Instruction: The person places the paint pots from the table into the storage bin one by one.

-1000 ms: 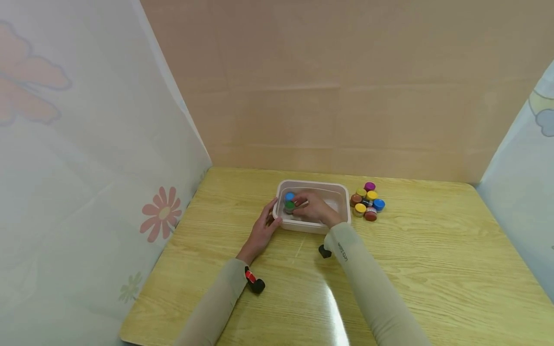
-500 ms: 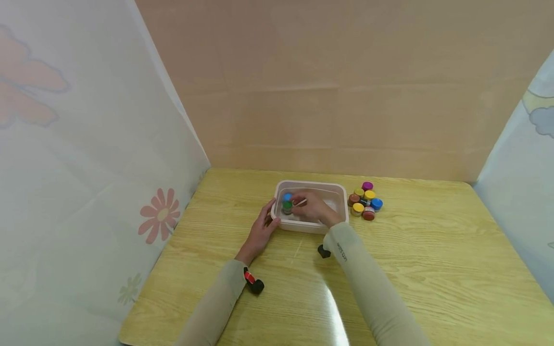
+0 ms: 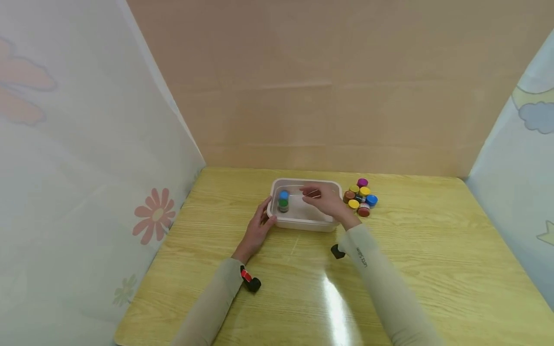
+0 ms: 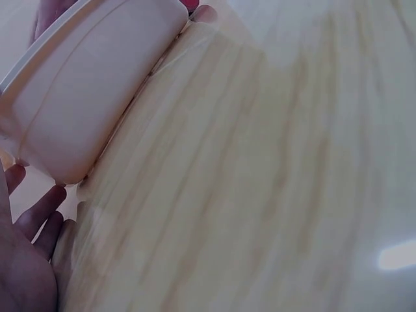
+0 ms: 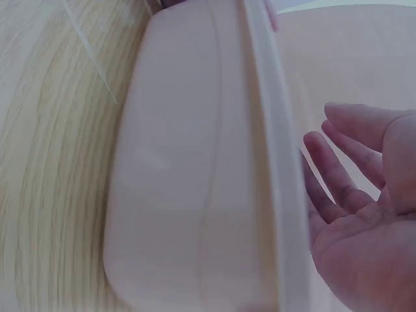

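A pale pink plastic tub [image 3: 303, 224] stands on the table. Inside its left end are two small jars: one with a green lid [image 3: 283, 203] and, behind it, another with a blue lid [image 3: 283, 195]. My left hand [image 3: 256, 230] spans the tub's near left corner, thumb at the front and fingers along the left side. In the left wrist view those fingers [image 4: 43, 211] are fairly straight, with tips at the tub's wall. Over the tub's right half is my right hand [image 3: 327, 201], holding nothing, its fingers [image 5: 331, 166] loosely bent and apart in the right wrist view.
Just right of the tub several small jars stand bunched together, among them a purple-lidded jar [image 3: 362, 182], a blue-lidded jar [image 3: 371, 200] and a red jar [image 3: 364, 210]. The wooden table [image 3: 433, 240] meets a brown back wall [image 3: 277, 96] and patterned side sheets.
My right hand has let go of the green-lidded jar and moved right, away from it. The jar stays in the tub beside the blue-lidded one. The left hand stays at the tub's corner.
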`<state>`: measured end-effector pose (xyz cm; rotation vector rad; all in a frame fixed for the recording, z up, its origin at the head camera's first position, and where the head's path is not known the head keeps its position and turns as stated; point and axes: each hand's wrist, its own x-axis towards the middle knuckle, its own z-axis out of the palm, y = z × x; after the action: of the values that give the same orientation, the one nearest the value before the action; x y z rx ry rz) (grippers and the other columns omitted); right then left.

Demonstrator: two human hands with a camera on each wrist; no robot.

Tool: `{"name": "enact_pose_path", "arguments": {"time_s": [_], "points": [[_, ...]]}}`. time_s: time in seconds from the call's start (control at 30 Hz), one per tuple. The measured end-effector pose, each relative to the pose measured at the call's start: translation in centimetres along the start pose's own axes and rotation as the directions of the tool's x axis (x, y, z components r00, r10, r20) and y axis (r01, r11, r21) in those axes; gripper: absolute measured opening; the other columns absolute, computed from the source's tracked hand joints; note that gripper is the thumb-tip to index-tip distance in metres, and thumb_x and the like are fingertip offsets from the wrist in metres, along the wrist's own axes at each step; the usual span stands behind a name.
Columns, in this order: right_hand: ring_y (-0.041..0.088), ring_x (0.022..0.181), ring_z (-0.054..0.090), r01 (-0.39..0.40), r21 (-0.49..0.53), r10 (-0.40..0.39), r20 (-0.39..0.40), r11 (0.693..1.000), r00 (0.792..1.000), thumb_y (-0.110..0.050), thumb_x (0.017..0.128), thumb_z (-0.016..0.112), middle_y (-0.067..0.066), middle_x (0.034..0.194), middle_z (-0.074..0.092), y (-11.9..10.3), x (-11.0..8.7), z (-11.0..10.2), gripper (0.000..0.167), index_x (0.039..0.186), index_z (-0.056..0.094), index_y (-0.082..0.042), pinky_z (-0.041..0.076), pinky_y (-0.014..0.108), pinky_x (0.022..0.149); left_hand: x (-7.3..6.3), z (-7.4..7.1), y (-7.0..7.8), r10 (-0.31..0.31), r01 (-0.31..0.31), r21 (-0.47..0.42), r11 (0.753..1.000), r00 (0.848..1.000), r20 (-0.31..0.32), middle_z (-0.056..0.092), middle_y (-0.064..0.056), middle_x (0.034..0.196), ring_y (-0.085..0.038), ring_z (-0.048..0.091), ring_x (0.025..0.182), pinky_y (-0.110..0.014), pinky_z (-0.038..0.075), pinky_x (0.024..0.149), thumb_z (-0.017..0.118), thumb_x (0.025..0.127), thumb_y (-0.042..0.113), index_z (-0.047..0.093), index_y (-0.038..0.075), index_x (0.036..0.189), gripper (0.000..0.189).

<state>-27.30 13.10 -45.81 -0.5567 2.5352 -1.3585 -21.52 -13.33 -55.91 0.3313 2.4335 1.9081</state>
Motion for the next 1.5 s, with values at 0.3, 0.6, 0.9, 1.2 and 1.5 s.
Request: {"name": "enact_pose_path", "arguments": {"time_s": [0.3,0.6,0.9,1.2,1.5], "points": [[0.033,0.116,0.065,-0.059,-0.009,0.057,-0.125,0.998,0.99,-0.022,0.104,0.065,0.018,0.134,0.067,1.5,-4.2,-4.5,0.035,0.137,0.066,-0.009,0.056,0.045,0.099,0.0,-0.1,-0.3,0.001,-0.001,0.009,1.0,1.0,0.001,0.027,0.006,0.17,-0.031,0.042,0.149,-0.056,0.034,0.121,0.055,0.109,0.035,0.027,0.053,0.158,0.06],[0.034,0.112,0.061,-0.118,-0.031,0.108,-0.227,0.993,0.968,-0.025,0.105,0.064,0.021,0.136,0.065,5.0,-8.0,-8.5,0.04,0.139,0.064,-0.005,0.053,0.022,0.081,0.1,-0.1,-0.2,0.018,-0.018,-0.002,1.0,1.0,-0.008,0.028,0.007,0.169,-0.03,0.04,0.151,-0.057,0.032,0.122,0.056,0.107,0.04,0.027,0.051,0.159,0.06],[0.038,0.124,0.054,-0.217,-0.009,0.208,-0.251,0.976,0.945,-0.027,0.105,0.063,0.024,0.144,0.057,8.8,-9.4,-8.8,0.047,0.144,0.058,-0.002,0.049,0.025,0.086,0.0,-0.1,-0.1,0.01,-0.01,-0.032,0.999,1.0,0.0,0.029,0.007,0.169,-0.028,0.041,0.15,-0.055,0.033,0.122,0.057,0.107,0.036,0.03,0.048,0.159,0.059],[0.039,0.124,0.054,-0.249,-0.006,0.238,-0.273,0.969,0.932,-0.025,0.105,0.064,0.024,0.151,0.05,10.6,-9.3,-7.7,0.046,0.144,0.058,-0.001,0.048,0.016,0.083,0.0,-0.1,0.2,0.003,-0.003,-0.02,1.0,1.0,-0.009,0.028,0.007,0.169,-0.027,0.037,0.153,-0.054,0.031,0.124,0.056,0.109,0.031,0.028,0.048,0.16,0.061],[0.038,0.12,0.056,-0.255,-0.024,0.238,-0.283,0.967,0.929,-0.018,0.102,0.067,0.024,0.145,0.053,11.4,-9.7,-7.2,0.044,0.143,0.059,-0.003,0.052,0.021,0.082,-0.1,0.0,0.3,-0.003,0.003,-0.015,1.0,1.0,-0.003,0.027,0.006,0.17,-0.028,0.034,0.154,-0.055,0.03,0.123,0.055,0.109,0.031,0.027,0.046,0.161,0.061]]}}
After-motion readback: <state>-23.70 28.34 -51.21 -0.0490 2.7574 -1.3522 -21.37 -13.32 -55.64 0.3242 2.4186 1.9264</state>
